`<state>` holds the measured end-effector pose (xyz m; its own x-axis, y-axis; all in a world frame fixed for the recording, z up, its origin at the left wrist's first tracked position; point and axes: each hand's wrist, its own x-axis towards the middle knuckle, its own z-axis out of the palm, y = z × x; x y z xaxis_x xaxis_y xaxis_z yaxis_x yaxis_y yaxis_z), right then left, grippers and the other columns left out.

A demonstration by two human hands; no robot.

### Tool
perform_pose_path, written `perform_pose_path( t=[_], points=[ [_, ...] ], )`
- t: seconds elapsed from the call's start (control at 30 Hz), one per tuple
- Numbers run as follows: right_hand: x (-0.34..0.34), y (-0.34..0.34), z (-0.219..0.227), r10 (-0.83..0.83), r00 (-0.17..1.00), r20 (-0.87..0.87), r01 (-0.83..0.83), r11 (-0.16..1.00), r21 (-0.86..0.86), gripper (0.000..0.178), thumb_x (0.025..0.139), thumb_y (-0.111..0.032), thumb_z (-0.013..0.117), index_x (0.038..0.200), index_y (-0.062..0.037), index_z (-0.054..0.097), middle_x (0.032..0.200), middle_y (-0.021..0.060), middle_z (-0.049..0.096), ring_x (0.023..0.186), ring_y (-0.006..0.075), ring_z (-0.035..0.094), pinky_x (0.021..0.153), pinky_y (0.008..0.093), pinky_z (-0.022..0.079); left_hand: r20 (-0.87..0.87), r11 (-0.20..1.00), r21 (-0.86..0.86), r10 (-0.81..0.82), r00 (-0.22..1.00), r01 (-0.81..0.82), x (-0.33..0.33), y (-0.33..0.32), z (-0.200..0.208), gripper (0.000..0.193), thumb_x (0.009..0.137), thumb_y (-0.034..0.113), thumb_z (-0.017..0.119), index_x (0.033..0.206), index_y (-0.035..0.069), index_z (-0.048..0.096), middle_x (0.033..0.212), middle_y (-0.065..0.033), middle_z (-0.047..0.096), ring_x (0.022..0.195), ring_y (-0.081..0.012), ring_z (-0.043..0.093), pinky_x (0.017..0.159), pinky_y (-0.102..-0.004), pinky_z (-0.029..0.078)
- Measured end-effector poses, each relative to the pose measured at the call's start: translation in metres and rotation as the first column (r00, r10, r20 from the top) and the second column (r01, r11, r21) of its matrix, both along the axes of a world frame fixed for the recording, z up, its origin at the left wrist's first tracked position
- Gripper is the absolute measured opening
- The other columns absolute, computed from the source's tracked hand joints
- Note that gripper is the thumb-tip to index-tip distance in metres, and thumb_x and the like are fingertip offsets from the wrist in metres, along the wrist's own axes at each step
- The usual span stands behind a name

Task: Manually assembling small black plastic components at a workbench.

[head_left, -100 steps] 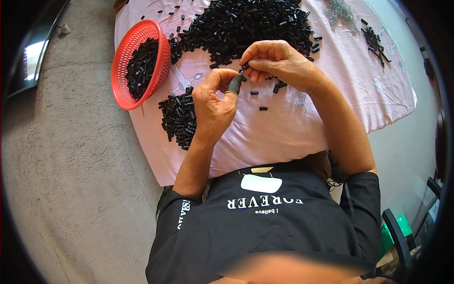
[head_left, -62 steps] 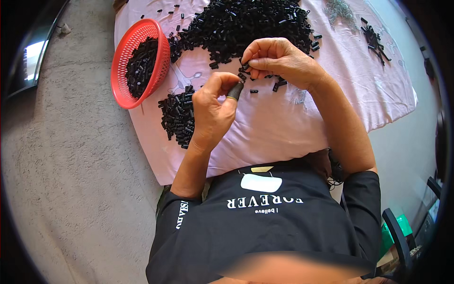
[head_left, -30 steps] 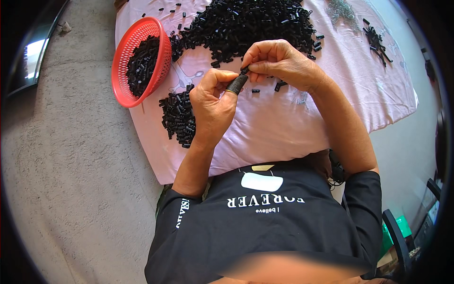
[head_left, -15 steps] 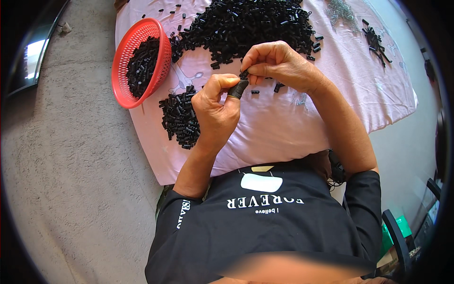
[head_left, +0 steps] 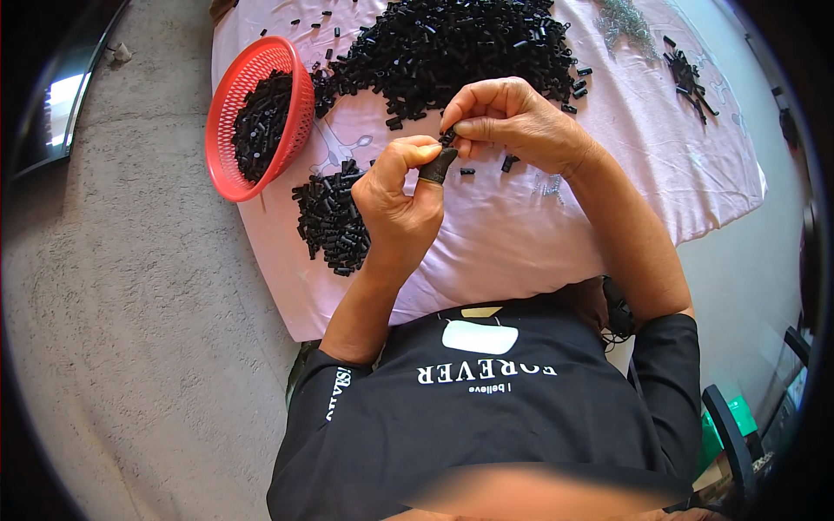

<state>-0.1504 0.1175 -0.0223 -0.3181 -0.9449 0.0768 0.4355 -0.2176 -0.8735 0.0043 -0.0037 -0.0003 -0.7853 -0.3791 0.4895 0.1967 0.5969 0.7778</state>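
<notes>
Both hands meet over the pink cloth, pinching one small black cylindrical piece (head_left: 447,137) between them. My left hand (head_left: 401,189) has a dark sleeve on its thumb and grips the piece from the near side. From the far right, the thumb and fingertips of my right hand (head_left: 508,122) close on its upper end. Fingers hide most of the piece. A pile of black cylindrical pieces (head_left: 334,217) lies just left of my left forearm. Beyond my hands spreads a much larger heap of such pieces (head_left: 460,52). A few loose ones lie near my right hand.
A red plastic basket (head_left: 304,113), tilted and partly filled with black pieces, stands at the table's left edge. Far right on the pink cloth (head_left: 686,191) are a tangle of small silvery metal parts (head_left: 627,30) and some longer black pieces (head_left: 688,82). A chair (head_left: 730,443) stands lower right.
Both hands keep their pinch and have barely shifted; the left thumb and fingers moved very slightly around the black piece. Nothing was let go.
</notes>
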Motion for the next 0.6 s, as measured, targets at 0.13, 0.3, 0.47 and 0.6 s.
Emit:
perform_pose_path(
  t=[0.13,0.3,0.47,0.6],
  points=[
    [-0.0019,0.0007,0.0008,0.015,0.999,-0.048,-0.015,1.000,-0.009,0.011,0.092,-0.003,0.062,0.101,0.0017,0.066,0.086,0.0053,0.067,0.075,0.0081,0.065,0.073,0.0219,0.055,0.011,0.996,-0.081,-0.025,1.000,0.026,0.0020,-0.0015,0.0040,0.023,0.073,-0.015,0.062,0.090,0.000,0.061,0.091,-0.0135,0.070,0.078,-0.0197,0.068,0.074,-0.0275,0.053],
    [-0.0001,0.0012,0.0022,0.025,0.997,-0.074,-0.026,1.000,-0.005,0.011,0.092,-0.004,0.062,0.101,0.0016,0.066,0.086,0.0047,0.068,0.075,0.0075,0.065,0.072,0.0214,0.055,0.007,0.992,-0.126,-0.010,1.000,0.011,0.0020,0.0006,0.0023,0.022,0.074,-0.014,0.064,0.090,0.000,0.061,0.091,-0.0135,0.069,0.079,-0.0193,0.068,0.074,-0.0274,0.053],
    [0.0003,0.0012,0.0001,0.000,1.000,-0.031,-0.001,1.000,-0.031,0.013,0.092,-0.005,0.063,0.103,0.0012,0.067,0.086,0.0036,0.068,0.075,0.0066,0.064,0.072,0.0209,0.054,-0.011,0.999,0.001,-0.034,0.999,0.034,-0.0034,-0.0027,0.0007,0.019,0.077,-0.010,0.068,0.091,0.001,0.061,0.091,-0.0118,0.069,0.079,-0.0163,0.067,0.074,-0.0262,0.053],
    [0.0007,-0.0004,0.0012,0.024,0.999,-0.022,-0.025,0.998,-0.050,0.015,0.092,-0.007,0.063,0.104,0.0009,0.069,0.084,0.0018,0.067,0.075,0.0054,0.062,0.073,0.0202,0.052,0.045,0.989,0.098,-0.113,0.993,0.109,-0.0012,-0.0046,0.0081,0.022,0.080,-0.007,0.070,0.098,-0.001,0.059,0.095,-0.0085,0.064,0.082,-0.0128,0.062,0.078,-0.0248,0.051]
  ],
)
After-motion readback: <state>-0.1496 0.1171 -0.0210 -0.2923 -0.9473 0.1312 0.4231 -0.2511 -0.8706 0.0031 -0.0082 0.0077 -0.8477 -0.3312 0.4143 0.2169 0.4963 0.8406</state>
